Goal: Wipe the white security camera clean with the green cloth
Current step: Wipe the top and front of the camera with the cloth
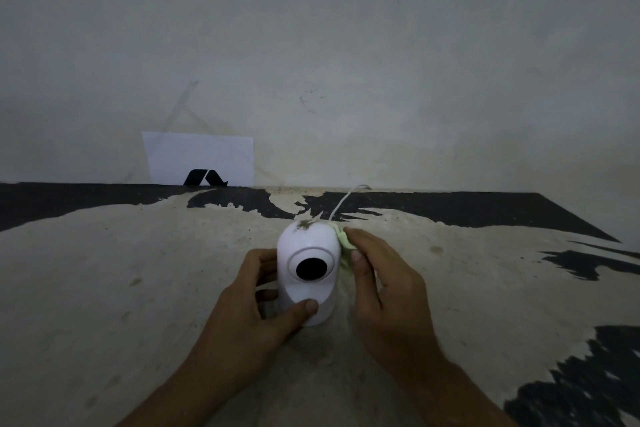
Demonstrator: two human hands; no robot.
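The white security camera (307,253) stands upright on the worn table, its round black lens facing me and a brown smear of dirt on its top. My left hand (256,305) wraps around its base, thumb across the front. My right hand (381,284) presses a bunched pale green cloth (342,239) against the camera's upper right side. Most of the cloth is hidden under my fingers. A white cable (343,201) runs from behind the camera toward the wall.
The table (138,270) is beige with patches of black where the surface has worn. A white sheet of paper with a black logo (201,158) leans on the grey wall at the table's back edge, to the left.
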